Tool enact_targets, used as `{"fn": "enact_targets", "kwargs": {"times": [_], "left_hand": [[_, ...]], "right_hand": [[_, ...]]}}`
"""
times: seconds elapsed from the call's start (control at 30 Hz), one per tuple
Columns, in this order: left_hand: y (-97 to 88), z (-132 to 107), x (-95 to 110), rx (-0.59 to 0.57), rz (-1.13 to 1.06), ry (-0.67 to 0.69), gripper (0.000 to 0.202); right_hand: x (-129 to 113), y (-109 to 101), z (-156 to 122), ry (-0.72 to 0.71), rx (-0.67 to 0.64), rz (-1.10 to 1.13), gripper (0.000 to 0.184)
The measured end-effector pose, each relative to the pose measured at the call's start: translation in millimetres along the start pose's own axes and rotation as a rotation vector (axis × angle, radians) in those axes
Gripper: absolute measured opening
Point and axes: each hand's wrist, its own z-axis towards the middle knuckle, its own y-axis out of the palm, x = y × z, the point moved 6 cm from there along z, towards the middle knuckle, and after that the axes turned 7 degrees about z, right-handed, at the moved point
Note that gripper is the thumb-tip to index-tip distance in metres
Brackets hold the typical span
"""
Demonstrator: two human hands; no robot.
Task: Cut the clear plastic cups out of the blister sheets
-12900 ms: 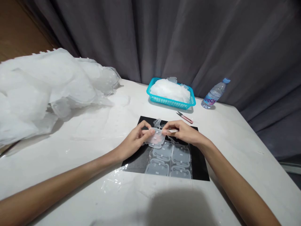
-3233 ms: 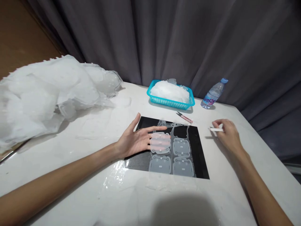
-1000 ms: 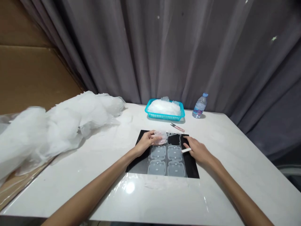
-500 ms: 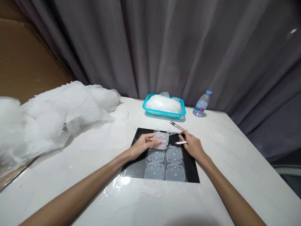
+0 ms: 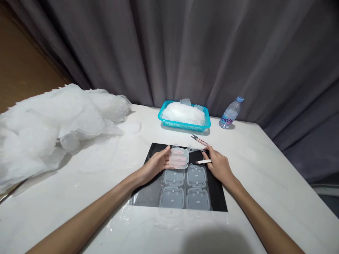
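A translucent rounded plastic plate [image 5: 179, 158] lies across the fingers of my left hand [image 5: 156, 163], which show pink through it; the thumb is raised at its upper left corner. My right hand [image 5: 218, 163] holds a thin white stick [image 5: 204, 161] with a dark tip, pointing left. Its index finger reaches to the upper edge of clear plastic by a dark gap. Several similar grey-looking plates [image 5: 196, 176] lie in rows below both hands, on a black sheet [image 5: 218, 197]. Just beyond the right fingers are thread snips [image 5: 200, 140] with pinkish handles.
A turquoise basket [image 5: 182, 125] heaped with white material [image 5: 182, 113] stands at the back, translucent pieces at its rear edge. A water bottle [image 5: 231, 113] is to its right. A large pile of white filmy sheets [image 5: 53, 123] covers the table's left side, before grey curtains [image 5: 185, 46].
My left thumb has lifted off the plate's face to its upper edge, and the fingers have straightened behind it. My right hand still holds the stick. The camera view has shifted slightly.
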Motion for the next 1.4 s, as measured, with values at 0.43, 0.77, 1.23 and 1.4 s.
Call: {"fn": "enact_targets", "kwargs": {"times": [0.43, 0.77, 1.23, 1.4], "left_hand": [[-5.1, -2, 2, -0.066, -0.195, -0.061, 0.073], [1.9, -4, 8, -0.105, -0.160, -0.055, 0.089], [2.3, -4, 7, -0.137, -0.162, -0.051, 0.097], [3.8, -5, 7, -0.170, -0.122, -0.051, 0.097]], "right_hand": [[3, 0, -2, -0.017, 0.016, 0.046, 0.026], [1, -1, -2, -0.021, -0.002, 0.031, 0.025], [0, -4, -1, -0.021, -0.008, 0.028, 0.026], [1, -5, -2, -0.018, -0.005, 0.018, 0.024]]}}
